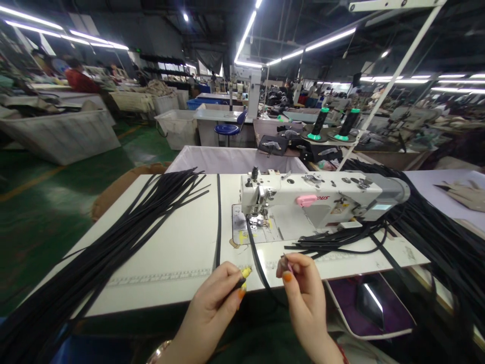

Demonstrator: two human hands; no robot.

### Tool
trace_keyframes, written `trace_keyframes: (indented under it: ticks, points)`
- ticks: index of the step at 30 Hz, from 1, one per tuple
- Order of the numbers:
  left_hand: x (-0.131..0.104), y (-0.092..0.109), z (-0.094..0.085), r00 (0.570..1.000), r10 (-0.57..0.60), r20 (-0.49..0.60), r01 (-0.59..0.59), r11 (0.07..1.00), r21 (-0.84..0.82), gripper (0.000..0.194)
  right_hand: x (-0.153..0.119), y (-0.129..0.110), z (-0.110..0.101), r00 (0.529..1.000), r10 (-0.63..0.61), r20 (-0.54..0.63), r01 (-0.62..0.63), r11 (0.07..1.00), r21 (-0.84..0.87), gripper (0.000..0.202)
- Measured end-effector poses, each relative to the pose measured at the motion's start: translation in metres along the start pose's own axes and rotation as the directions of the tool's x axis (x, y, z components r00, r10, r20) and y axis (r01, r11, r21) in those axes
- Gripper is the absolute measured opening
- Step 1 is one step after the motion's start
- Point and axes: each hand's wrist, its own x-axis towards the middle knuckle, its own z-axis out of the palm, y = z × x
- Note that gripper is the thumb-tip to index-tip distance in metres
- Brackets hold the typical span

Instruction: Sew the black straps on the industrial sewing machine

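Observation:
My left hand (217,303) is closed at the table's front edge, with a small yellow and black item (245,273) pinched at its fingertips. To its right, my right hand (303,288) pinches a small dark and pinkish thing too small to name. A black strip (254,247) runs from under the needle area of the white sewing machine (310,194) down between my hands and over the edge. Another black strip (219,217) lies upright in view, left of the machine.
A large bundle of black strips (140,217) covers the table's left side. More strips (329,240) lie in front of the machine and at the right. Behind the table stand a white bin (235,157), a blue stool (227,129) and thread cones (319,123).

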Motion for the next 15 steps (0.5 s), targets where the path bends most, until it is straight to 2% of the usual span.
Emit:
trace_keyframes:
  ticks: [3,7,9,11,12,13,14,15]
  points:
    - [-0.001,-0.003,-0.006,0.988,0.151,0.027,-0.153,0.982,0.113,0.027,-0.004,0.008,-0.001,0.994,0.076,0.084,-0.075,0.997,-0.01,0.027]
    - [-0.005,-0.01,-0.016,0.961,0.269,0.066,-0.277,0.923,0.268,0.031,-0.012,0.015,0.006,0.97,0.152,0.187,-0.132,0.984,-0.118,0.018]
    - [-0.008,-0.014,-0.027,0.95,0.31,0.036,-0.3,0.876,0.377,0.032,-0.017,0.022,0.012,0.96,0.186,0.209,-0.165,0.98,-0.116,0.02]
    - [-0.014,-0.017,-0.047,0.923,0.377,-0.082,-0.285,0.809,0.514,0.03,-0.024,0.033,0.018,0.944,0.217,0.248,-0.197,0.975,-0.105,0.024]
    - [-0.019,-0.019,-0.063,0.892,0.41,-0.191,-0.231,0.777,0.586,0.025,-0.028,0.039,0.022,0.934,0.225,0.278,-0.204,0.973,-0.103,0.026]
    - [-0.027,-0.02,-0.082,0.838,0.429,-0.336,-0.127,0.753,0.646,0.02,-0.032,0.047,0.025,0.922,0.223,0.317,-0.202,0.974,-0.099,0.026]
    - [-0.037,-0.021,-0.103,0.748,0.437,-0.499,0.014,0.742,0.67,0.017,-0.036,0.054,0.029,0.907,0.206,0.367,-0.186,0.979,-0.089,0.027]
    - [-0.05,-0.022,-0.127,0.62,0.427,-0.659,0.168,0.748,0.642,0.018,-0.041,0.062,0.033,0.892,0.179,0.414,-0.164,0.984,-0.071,0.028]
